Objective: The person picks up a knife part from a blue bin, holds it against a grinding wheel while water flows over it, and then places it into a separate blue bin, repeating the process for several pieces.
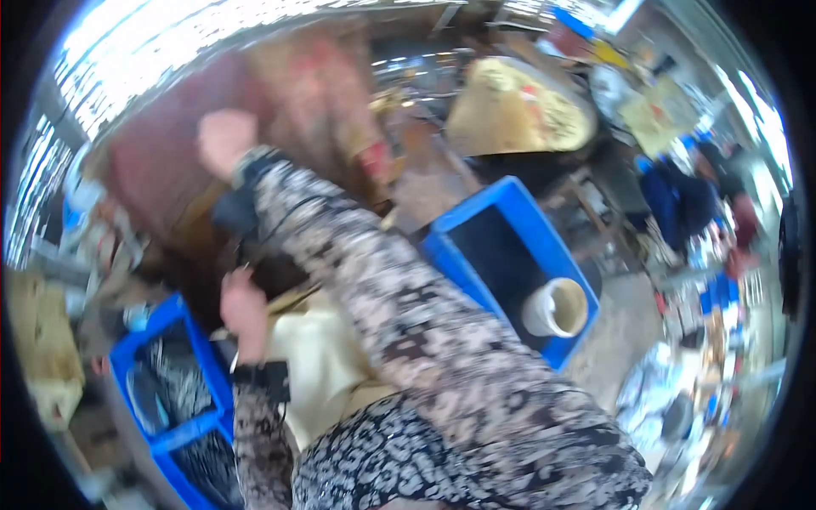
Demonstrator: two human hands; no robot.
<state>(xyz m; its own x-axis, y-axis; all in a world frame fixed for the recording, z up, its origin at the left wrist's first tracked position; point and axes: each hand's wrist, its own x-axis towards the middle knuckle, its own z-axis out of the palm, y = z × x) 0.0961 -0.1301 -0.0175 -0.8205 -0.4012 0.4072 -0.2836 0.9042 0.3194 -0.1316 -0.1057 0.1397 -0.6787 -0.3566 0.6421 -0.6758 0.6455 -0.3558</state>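
My right arm, in a patterned sleeve, reaches across to the upper left. Its hand (228,140) looks closed like a fist over a reddish-brown work surface (161,161); motion blurs it, and whatever it may hold is hidden. A dark bulky thing (236,212) sits by that wrist. Lower down, my left hand (245,308) is curled closed near the surface's near edge. Something small and dark shows at its fingertips, too blurred to name. A black band (268,380) is around my left wrist.
A blue bin (514,191) holding a white bucket (557,308) stands right of my arm. More blue bins (174,438) with dark contents are at lower left. A tan-topped table (489,110) with scraps lies beyond. Clutter (680,374) and a person in dark clothing (680,200) are at right.
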